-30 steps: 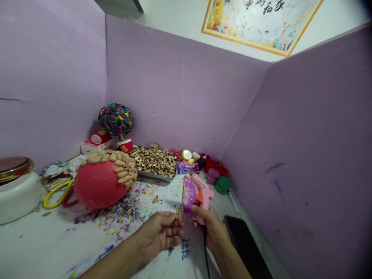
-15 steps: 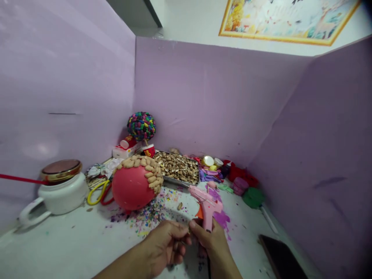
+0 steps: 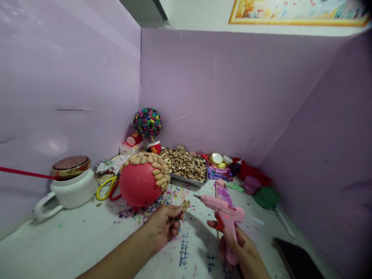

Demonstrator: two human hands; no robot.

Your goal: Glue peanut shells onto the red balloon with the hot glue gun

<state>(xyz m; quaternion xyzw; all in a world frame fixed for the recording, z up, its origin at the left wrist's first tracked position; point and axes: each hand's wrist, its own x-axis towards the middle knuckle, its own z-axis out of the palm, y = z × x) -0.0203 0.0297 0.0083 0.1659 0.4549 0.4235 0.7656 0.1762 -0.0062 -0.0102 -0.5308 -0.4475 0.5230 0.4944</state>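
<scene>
Between thumb and fingertips, my left hand (image 3: 164, 226) pinches a peanut shell (image 3: 185, 204) just above the table. My right hand (image 3: 240, 248) is wrapped round the handle of a pink hot glue gun (image 3: 228, 217); its nozzle points left toward the shell, a short gap apart, and a small red light glows on its side. Left of the shell sits a red balloon (image 3: 138, 184), its top and right side covered with rows of peanut shells (image 3: 159, 174). Behind it, a metal tray (image 3: 188, 180) is heaped with more shells.
At left stands a white mug (image 3: 74, 190) with a gold-rimmed lid; yellow-handled scissors (image 3: 106, 188) lie beside it. A multicoloured ball (image 3: 147, 122) rises from a red cup (image 3: 155, 147). Right are a green lump (image 3: 266, 197) and a dark phone (image 3: 296, 257). Colourful specks litter the table (image 3: 122, 248).
My hands have moved apart. The glue gun has shifted right and down and now points left, and the shell shows clearly in my left fingertips. The view has shifted slightly.
</scene>
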